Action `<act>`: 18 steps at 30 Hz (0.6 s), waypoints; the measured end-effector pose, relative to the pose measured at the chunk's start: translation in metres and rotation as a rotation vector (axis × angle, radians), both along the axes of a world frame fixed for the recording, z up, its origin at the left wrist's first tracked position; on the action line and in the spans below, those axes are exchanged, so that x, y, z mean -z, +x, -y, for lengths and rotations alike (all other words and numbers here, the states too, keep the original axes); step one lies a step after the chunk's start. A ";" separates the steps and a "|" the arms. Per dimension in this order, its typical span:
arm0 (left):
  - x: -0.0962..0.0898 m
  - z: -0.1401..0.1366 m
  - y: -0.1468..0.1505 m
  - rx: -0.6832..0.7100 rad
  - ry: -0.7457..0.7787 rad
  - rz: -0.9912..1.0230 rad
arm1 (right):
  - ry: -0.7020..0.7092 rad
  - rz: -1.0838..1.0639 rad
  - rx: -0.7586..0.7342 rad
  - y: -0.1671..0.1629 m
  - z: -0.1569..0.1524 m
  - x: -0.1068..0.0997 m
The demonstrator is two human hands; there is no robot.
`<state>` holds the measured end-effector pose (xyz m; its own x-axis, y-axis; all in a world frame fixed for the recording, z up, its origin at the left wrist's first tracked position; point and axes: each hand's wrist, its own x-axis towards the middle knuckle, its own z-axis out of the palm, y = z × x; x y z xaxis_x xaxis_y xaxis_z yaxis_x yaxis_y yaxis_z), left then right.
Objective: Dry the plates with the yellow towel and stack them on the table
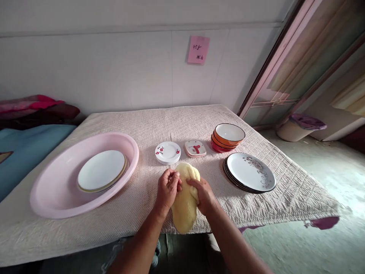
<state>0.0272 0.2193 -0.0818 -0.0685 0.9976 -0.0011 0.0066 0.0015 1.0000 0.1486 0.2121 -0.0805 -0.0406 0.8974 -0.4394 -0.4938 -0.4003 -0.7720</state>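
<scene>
A soft, pale yellow cloth (185,213) hangs between my hands over the front edge of the table. My right hand (203,193) is wrapped round its right side, thumb on top. At its upper left, my left hand (168,187) is closed with thumb and fingertips pinched together, against the cloth. Just beyond the cloth sits a stack of small white plates (167,151) with red flowers. Beside that stack are square dishes (195,148) with a red pattern.
A pink basin (45,190) on the left holds stacked white plates (102,170). To the right stand orange bowls (229,133) and large dark-rimmed plates (242,171) on the quilted tablecloth (148,125). A pink note (199,49) hangs on the wall; a bin (296,127) stands on the floor.
</scene>
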 end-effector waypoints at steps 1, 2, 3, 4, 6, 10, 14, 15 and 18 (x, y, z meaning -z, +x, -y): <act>0.003 0.000 -0.002 -0.012 -0.011 0.012 | -0.013 -0.022 0.008 0.000 -0.001 0.001; 0.005 -0.001 -0.005 -0.035 -0.028 0.030 | -0.021 -0.045 0.021 0.000 -0.003 0.001; 0.009 -0.001 -0.008 -0.068 -0.048 0.053 | -0.022 -0.069 0.040 0.000 -0.005 0.001; 0.011 -0.002 -0.011 -0.106 -0.070 0.083 | -0.019 -0.090 0.064 0.000 -0.007 0.001; 0.016 -0.004 -0.015 -0.171 -0.125 0.168 | -0.014 -0.125 0.110 0.001 -0.011 0.000; 0.017 -0.003 -0.018 -0.131 -0.274 0.389 | -0.036 -0.206 0.148 0.003 -0.019 -0.002; 0.009 0.005 -0.014 0.030 -0.486 0.623 | 0.006 -0.239 0.114 0.002 -0.024 0.001; 0.008 0.006 -0.014 0.059 -0.537 0.673 | 0.012 -0.242 0.097 0.001 -0.025 0.001; 0.010 0.008 -0.013 0.055 -0.562 0.712 | 0.010 -0.248 0.060 -0.005 -0.028 0.001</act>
